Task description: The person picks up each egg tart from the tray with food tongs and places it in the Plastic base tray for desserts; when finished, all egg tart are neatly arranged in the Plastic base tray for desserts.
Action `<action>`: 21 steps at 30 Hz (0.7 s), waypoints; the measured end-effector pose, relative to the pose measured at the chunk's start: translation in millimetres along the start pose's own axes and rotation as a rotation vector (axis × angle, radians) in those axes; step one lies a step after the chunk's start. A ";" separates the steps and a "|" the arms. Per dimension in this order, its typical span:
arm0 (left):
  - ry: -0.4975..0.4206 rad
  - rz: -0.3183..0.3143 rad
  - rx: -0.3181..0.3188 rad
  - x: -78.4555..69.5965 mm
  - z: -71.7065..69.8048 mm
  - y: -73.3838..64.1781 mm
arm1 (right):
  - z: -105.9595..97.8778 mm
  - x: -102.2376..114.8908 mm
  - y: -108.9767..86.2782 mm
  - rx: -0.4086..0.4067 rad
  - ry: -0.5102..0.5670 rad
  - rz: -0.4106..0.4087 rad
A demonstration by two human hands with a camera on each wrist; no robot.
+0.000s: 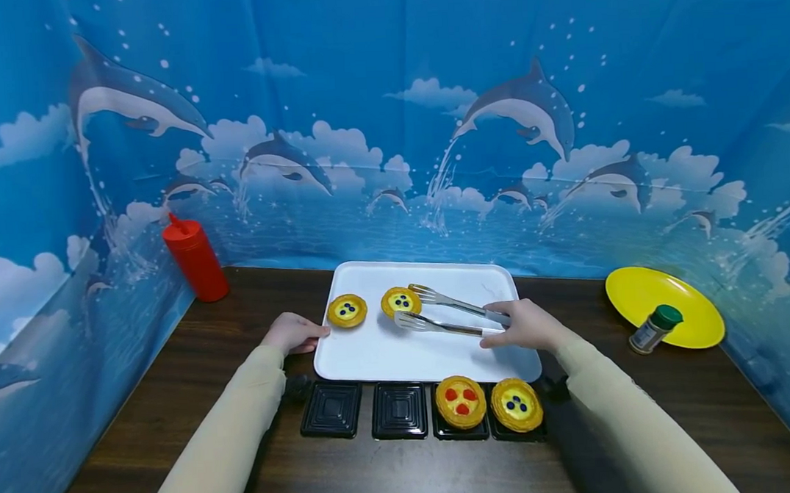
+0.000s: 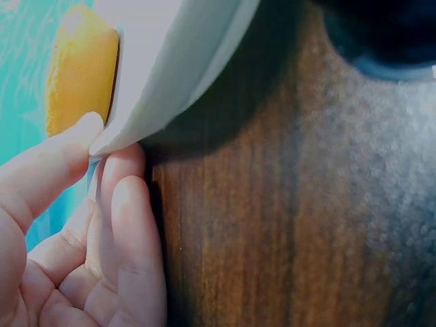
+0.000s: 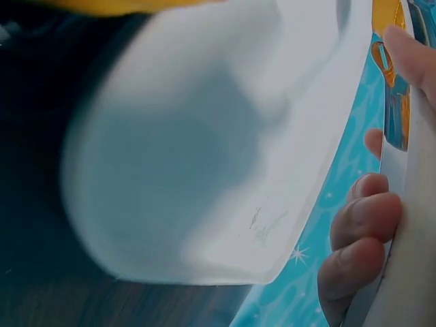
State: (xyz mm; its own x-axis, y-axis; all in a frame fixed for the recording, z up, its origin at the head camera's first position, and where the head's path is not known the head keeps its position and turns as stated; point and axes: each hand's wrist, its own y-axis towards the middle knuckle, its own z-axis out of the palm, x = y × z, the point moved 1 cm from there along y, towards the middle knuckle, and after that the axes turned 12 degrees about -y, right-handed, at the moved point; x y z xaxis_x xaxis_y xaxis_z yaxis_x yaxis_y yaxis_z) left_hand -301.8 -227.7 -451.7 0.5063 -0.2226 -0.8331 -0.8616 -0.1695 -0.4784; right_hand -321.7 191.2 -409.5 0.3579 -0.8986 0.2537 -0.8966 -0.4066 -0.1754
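Observation:
My left hand (image 1: 295,332) pinches the left rim of a white tray (image 1: 373,358), thumb on top and fingers under the edge, as the left wrist view shows. Metal tongs (image 1: 460,302) are gripped in my right hand (image 1: 523,323) above the tray's right side. Their two arms stand spread, with the tips on either side of an egg tart (image 1: 399,300) that has dark blue dots; whether they touch it I cannot tell. Another blue-dotted tart (image 1: 347,310) lies on the tray near my left thumb.
Before the tray stand two bare black square dishes (image 1: 331,409) (image 1: 399,410). Beside them, a red-dotted tart (image 1: 461,402) and a blue-dotted tart (image 1: 517,404) sit on similar dishes. A red squeeze bottle (image 1: 195,259) stands at left; a green-capped shaker (image 1: 655,328) and yellow plate (image 1: 662,301) are at right.

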 end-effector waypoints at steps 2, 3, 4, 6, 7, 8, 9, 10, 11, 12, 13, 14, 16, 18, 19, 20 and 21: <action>0.002 0.004 0.005 -0.3 0.1 -0.1 | -0.3 -1.8 -6.3 -0.001 0.006 -0.001; 0.004 0.008 0.009 -0.4 0.2 -0.2 | 0.0 -2.6 -9.7 -0.002 0.007 -0.002; 0.004 0.006 0.007 -0.6 0.3 -0.1 | 0.5 -3.5 -13.2 -0.003 0.009 -0.003; 0.006 0.009 0.010 -0.9 0.7 0.5 | 2.1 -5.0 -20.5 -0.009 0.010 -0.012; 0.010 0.011 0.013 -1.0 0.5 0.5 | 3.1 -5.4 -23.9 -0.012 0.011 -0.015; 0.012 0.013 0.015 -1.1 0.5 0.5 | 4.1 -5.9 -27.5 -0.017 0.013 -0.018; 0.014 0.016 0.018 -1.3 0.5 0.4 | 4.9 -6.3 -31.1 -0.022 0.011 -0.026; 0.015 0.016 0.018 -1.5 0.6 0.5 | 5.6 -6.7 -34.8 -0.027 0.012 -0.032; 0.016 0.017 0.018 -1.7 0.6 0.5 | 6.4 -7.1 -38.4 -0.031 0.012 -0.040; 0.017 0.017 0.018 -1.9 0.7 0.4 | 7.3 -7.4 -42.1 -0.034 0.014 -0.046; 0.017 0.016 0.017 -2.2 0.8 0.3 | 8.0 -7.6 -45.7 -0.037 0.014 -0.054; 0.018 0.015 0.015 -2.4 0.9 0.1 | 8.8 -7.5 -49.3 -0.040 0.016 -0.064; 0.021 0.012 0.012 -2.4 1.0 0.3 | 10.6 -6.9 -56.2 -0.042 0.027 -0.080; 0.020 0.014 0.012 -1.9 1.3 0.5 | 12.4 -5.7 -62.3 -0.045 0.037 -0.096; 0.020 0.016 0.012 -1.6 1.5 1.0 | 13.2 -5.2 -65.1 -0.045 0.040 -0.102; 0.019 0.017 0.012 -1.3 1.6 1.7 | 14.2 -4.5 -67.6 -0.046 0.041 -0.107; 0.016 0.018 0.011 -1.0 1.8 2.2 | 15.3 -4.0 -70.1 -0.046 0.040 -0.111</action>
State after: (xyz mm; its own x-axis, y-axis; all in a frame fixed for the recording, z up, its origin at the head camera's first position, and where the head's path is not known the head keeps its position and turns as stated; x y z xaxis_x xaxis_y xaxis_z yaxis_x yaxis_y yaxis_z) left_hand -304.2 -226.1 -452.4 0.4908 -0.2412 -0.8372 -0.8711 -0.1543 -0.4662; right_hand -256.4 220.7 -412.7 0.4456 -0.8411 0.3065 -0.8635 -0.4941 -0.1007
